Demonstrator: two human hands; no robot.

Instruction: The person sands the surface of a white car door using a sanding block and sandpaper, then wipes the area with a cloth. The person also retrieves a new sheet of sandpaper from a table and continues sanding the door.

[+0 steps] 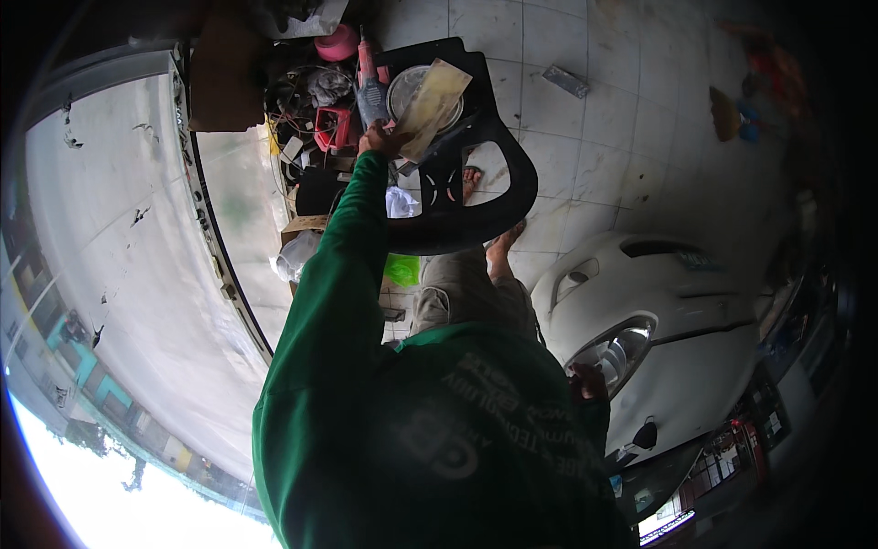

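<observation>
While the left hand [383, 141] meets the near end of a yellowish board [435, 107] above a black chair [439, 235], its grip cannot be made out. Near a headlight [624, 350], the right hand [588, 381] is too dark to read.

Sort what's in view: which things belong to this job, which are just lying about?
Likely job: pale flat board at the left hand, round tin, power tool, black plastic chair, perhaps white car.

Apparently lying about: pink container, green plastic bag, grey block.

Chair [457, 237] is showing black, flat board [433, 112] pale yellow. Sleeve [350, 233] is showing green, tiles [616, 114] off-white, dark-gridded.
</observation>
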